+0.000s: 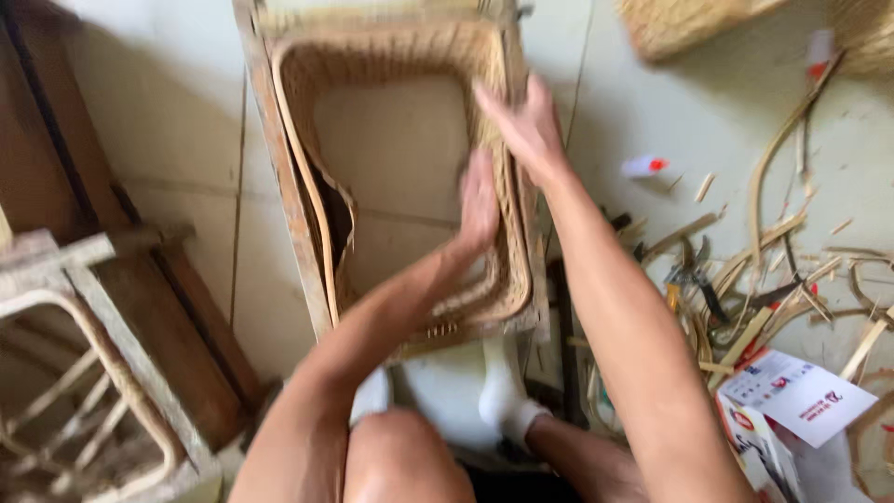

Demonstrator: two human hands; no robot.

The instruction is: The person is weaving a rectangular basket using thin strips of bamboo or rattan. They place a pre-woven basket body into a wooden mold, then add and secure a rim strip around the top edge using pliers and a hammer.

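A rectangular woven basket [410, 65] without a bottom is seen held inside a wooden frame [279, 158] that stands on the tiled floor [177, 121], straight ahead of the person, beyond the knees. Its long axis is found to run away from the person. Both hands are placed on its right-hand long wall. The left hand [479, 203] is laid flat against the inner face of that wall, fingers extended, nothing enclosed. The right hand [527, 121] is spread over the rim further along the same wall, fingers splayed and pressed down, nothing gripped. The left hand is noted as the nearer to the person. The weave is pale tan, tight along the rim, with a loose strip [321, 200] bowed inward on the left wall. Cane offcuts [782, 242] and pliers [694, 275] are scattered on the floor to the right; a paper box [792, 401] lies beside them.
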